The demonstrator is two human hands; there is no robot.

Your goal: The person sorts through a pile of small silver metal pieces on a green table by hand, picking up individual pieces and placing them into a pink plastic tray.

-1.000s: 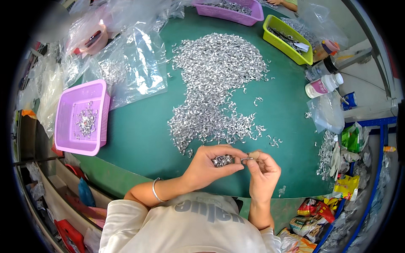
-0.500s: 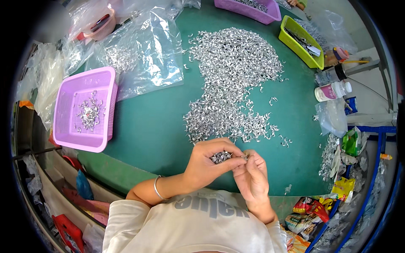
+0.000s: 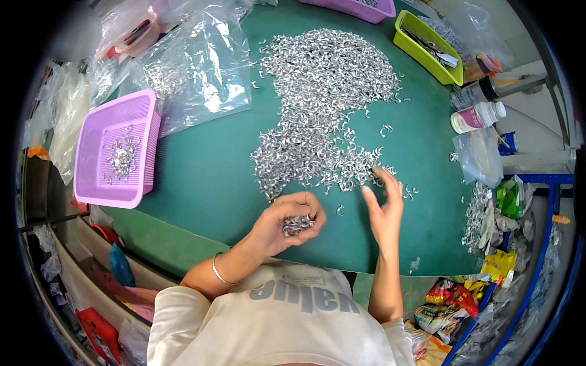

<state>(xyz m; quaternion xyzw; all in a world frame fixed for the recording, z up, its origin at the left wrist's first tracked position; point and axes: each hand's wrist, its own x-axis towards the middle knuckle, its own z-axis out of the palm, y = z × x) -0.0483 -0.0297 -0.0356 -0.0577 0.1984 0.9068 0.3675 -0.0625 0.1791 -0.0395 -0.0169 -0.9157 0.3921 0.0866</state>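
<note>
Cupped in my left hand (image 3: 274, 227) is a handful of small curved silver metal pieces (image 3: 297, 226), the fingers curled round them. My right hand (image 3: 384, 207) is at the near right edge of a big spread pile of the same pieces (image 3: 329, 91), thumb and fingers apart. Its fingertips reach the pile's edge, and I see nothing held between them. One loose piece (image 3: 340, 210) lies on the green tabletop (image 3: 207, 177) between my two hands.
To the left stands a purple basket (image 3: 149, 152) with some pieces inside. Behind it lie clear plastic bags (image 3: 213, 79). A lime-green tray (image 3: 427, 58), a white bottle (image 3: 479, 117) and a second heap of pieces (image 3: 476, 219) line the right side.
My hands have come apart. The right one has let go of the piece it pinched and moved forward to the pile; the left has drawn back slightly leftward, still holding its handful.
</note>
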